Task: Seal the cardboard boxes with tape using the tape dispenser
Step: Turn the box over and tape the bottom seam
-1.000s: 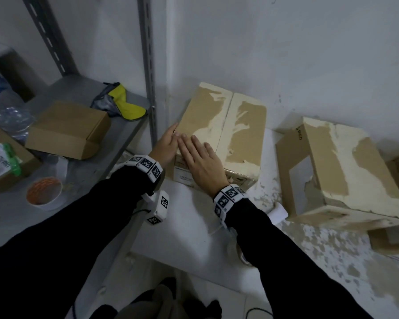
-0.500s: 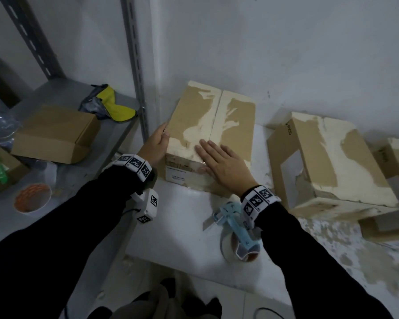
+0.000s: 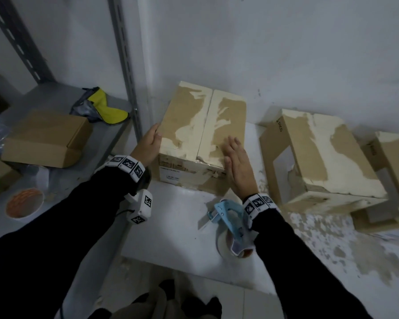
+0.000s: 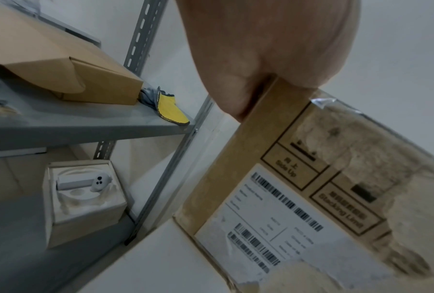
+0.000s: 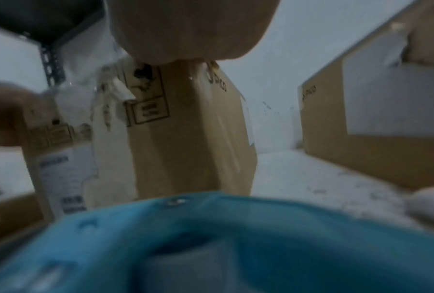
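A closed cardboard box (image 3: 200,125) with torn paper patches stands on the white table (image 3: 175,229) against the wall. My left hand (image 3: 151,142) holds its left top edge, thumb on top; the left wrist view shows that corner (image 4: 268,119) under the palm. My right hand (image 3: 236,162) lies flat with straight fingers on the near right corner of the top. A light blue tape dispenser (image 3: 230,221) with a tape roll lies on the table under my right wrist, blurred blue in the right wrist view (image 5: 223,243).
A second torn cardboard box (image 3: 320,157) lies to the right, with a third (image 3: 392,162) beyond it. A metal shelf (image 3: 55,180) on the left bears a flat carton (image 3: 46,139), a yellow-grey cloth (image 3: 101,107) and a cup (image 3: 24,202).
My right hand slid from the left part of the box top across to its near right corner. The tape dispenser came into view beneath the wrist. The left hand stayed on the left edge.
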